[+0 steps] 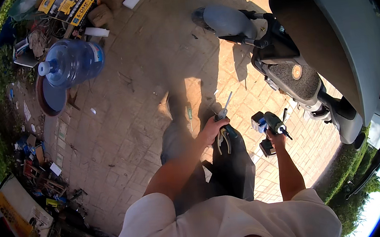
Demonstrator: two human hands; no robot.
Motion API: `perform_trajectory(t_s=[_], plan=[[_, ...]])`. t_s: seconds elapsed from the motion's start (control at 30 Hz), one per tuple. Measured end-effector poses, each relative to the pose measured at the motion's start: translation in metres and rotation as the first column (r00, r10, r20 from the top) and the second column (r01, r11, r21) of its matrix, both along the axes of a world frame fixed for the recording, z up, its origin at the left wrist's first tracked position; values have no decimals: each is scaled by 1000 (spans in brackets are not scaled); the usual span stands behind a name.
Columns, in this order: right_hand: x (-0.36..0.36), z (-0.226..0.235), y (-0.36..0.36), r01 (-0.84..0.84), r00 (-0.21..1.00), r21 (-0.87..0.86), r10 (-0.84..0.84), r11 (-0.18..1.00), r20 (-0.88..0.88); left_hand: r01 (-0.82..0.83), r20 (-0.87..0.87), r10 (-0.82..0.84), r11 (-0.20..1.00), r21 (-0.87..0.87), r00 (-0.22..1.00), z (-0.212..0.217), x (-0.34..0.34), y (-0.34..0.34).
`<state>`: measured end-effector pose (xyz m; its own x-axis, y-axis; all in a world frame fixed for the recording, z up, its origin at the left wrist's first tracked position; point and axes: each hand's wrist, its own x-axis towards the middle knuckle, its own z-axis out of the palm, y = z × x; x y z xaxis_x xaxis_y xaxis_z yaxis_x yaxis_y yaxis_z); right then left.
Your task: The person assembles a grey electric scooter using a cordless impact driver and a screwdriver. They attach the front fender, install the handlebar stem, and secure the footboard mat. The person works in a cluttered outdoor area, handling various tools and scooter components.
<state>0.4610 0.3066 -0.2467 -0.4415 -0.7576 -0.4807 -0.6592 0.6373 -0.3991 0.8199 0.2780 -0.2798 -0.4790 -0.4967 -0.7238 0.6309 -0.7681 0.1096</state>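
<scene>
Bunched in my left hand are hand tools: pliers with pale handles hanging down, and a tool with a long metal blade pointing up and away. Exactly what else is in that bunch I cannot make out. My right hand is wrapped round the grip of a cordless drill, its chuck turned toward the lower right and its dark battery below. On the paving beyond my feet lies a screwdriver with a green handle.
An electric scooter stands at the right, a round tan object on its footboard. Far left, a large blue water bottle lies over a round basin. Boxes and scattered clutter line the left side.
</scene>
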Motion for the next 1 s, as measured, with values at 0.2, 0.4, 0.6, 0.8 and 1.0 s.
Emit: perform_trajectory(t_s=[0.2, 0.4, 0.6, 0.8, 1.0], plan=[[92, 70, -80, -387, 922, -145, 378, 911, -88, -373, 339, 321, 922, 101, 884, 128, 119, 103], [213, 148, -161, -571, 820, -108, 570, 814, -46, -731, 516, 617, 682, 25, 594, 217, 248, 210], [344, 202, -196, -755, 629, -218, 777, 618, 26, -952, 765, 592, 295, 88, 254, 308, 209, 394], [401, 196, -192, -833, 310, -442, 942, 333, 125, -951, 901, 435, -275, 141, 8, 370, -79, 537], [482, 194, -135, -828, -103, -555, 995, -82, 6, -852, 903, 419, -435, 290, 93, 369, -263, 540]])
